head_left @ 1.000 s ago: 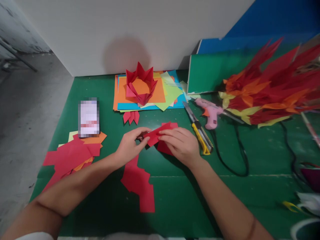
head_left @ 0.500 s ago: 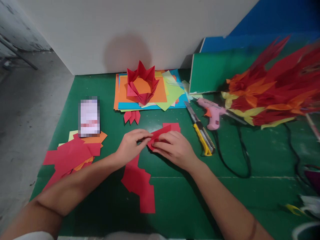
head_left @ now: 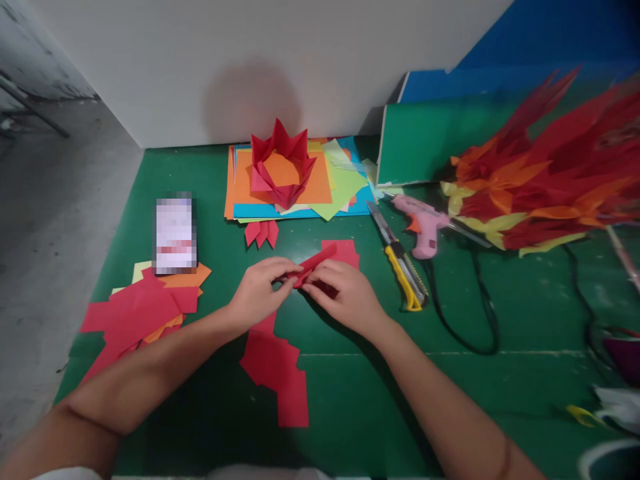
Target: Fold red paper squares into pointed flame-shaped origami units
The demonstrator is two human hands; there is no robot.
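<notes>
Between my hands is a small folded piece of red paper (head_left: 320, 257), its upper right end sticking out past the fingers. My left hand (head_left: 263, 290) pinches its left end between thumb and fingers. My right hand (head_left: 347, 293) grips its lower edge from the right; the fingertips hide part of the fold. Red paper squares (head_left: 342, 252) lie just behind my right hand. More red paper pieces (head_left: 280, 363) are spread on the green table in front of my left hand. A small pointed red paper cluster (head_left: 261, 233) rests beyond my left hand.
A red folded-paper ring (head_left: 303, 143) stands on stacked coloured sheets (head_left: 240, 167) at the back. To the right are a yellow utility knife (head_left: 400, 267), a pink glue gun (head_left: 425, 223) with a cord, and a flame-like paper piece (head_left: 550, 173). A blurred-out phone (head_left: 175, 233) and paper scraps (head_left: 145, 307) lie left.
The red paper, held flatter before, is now folded narrower and tilted up. My right fingers have curled in closer to its edge. The view has shifted slightly.
</notes>
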